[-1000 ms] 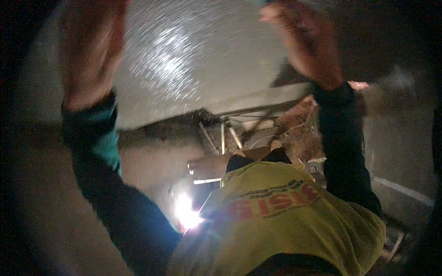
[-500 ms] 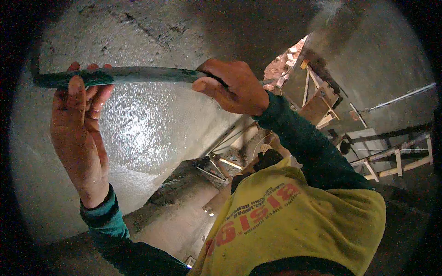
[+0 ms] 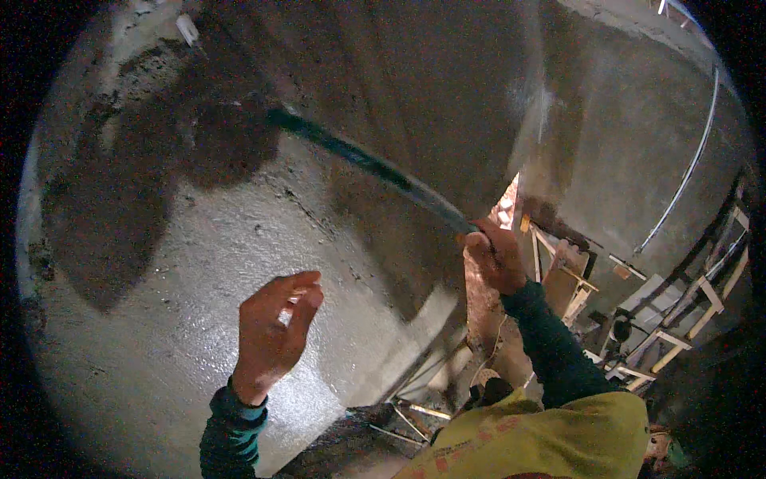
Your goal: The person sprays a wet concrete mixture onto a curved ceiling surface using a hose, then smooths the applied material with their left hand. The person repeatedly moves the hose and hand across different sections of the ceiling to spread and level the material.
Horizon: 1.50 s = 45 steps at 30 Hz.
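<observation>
My right hand (image 3: 499,257) is wrapped around the near end of a long, narrow straightedge (image 3: 375,168), grey and greenish in colour. From that grip the bar slants up and left, its far end lying against or close to a plastered wall (image 3: 215,247). Whether that far end touches the wall I cannot tell. In front of the wet, shiny part of the wall, my left hand (image 3: 275,331) is raised, holding nothing. Its fingers are bent, with a gap between thumb and fingers, well apart from the bar.
At the right are wooden framing pieces (image 3: 702,299) and a thin pale pipe or cable (image 3: 694,168) along the wall. Reddish rubble (image 3: 505,209) shows through a gap beyond my right hand. Rough patches mark the upper left wall (image 3: 132,88).
My left hand has let go of the straightedge and dropped away. The bar has swung from nearly level to a slant, its far end upward, held by my right hand alone. The view has shifted.
</observation>
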Available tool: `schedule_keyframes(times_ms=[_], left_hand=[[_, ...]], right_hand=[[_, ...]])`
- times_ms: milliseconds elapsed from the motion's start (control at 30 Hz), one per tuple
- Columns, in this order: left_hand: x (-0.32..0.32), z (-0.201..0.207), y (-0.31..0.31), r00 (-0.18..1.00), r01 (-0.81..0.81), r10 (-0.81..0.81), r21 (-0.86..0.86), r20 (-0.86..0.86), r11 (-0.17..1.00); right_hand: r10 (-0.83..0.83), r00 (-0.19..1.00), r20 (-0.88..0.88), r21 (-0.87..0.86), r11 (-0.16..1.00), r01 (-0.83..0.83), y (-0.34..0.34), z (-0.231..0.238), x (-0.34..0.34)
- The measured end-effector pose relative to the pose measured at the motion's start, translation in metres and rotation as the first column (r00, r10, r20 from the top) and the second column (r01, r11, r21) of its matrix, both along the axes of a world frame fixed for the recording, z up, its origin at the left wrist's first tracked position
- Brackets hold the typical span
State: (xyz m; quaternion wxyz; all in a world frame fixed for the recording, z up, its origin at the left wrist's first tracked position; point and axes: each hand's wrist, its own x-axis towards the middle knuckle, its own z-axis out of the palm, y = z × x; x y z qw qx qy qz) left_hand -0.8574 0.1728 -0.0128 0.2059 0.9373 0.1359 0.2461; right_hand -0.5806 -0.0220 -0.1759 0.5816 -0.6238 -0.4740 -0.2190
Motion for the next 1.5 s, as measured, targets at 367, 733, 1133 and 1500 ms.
schedule_keyframes(times_ms=[367,733,1133,1500], left_hand=[[0.061,-0.006,0.013,0.996,0.036,-0.073,0.547,0.046,0.836],[0.212,-0.016,0.038,0.971,-0.210,0.208,0.842,0.120,0.497],[0.236,-0.023,0.026,0.885,-0.308,0.448,0.881,0.126,0.359],[0.226,-0.015,0.031,0.923,-0.283,0.365,0.855,0.120,0.434]], right_hand=[[-0.432,0.901,-0.033,0.125,0.893,0.433,-0.040,0.011,0.139],[-0.378,0.823,-0.424,0.176,0.857,0.484,-0.064,0.055,0.412],[-0.452,0.834,-0.316,0.071,0.866,0.496,-0.091,0.156,0.689],[-0.676,0.735,0.042,-0.049,0.734,0.678,-0.096,0.100,0.587]])
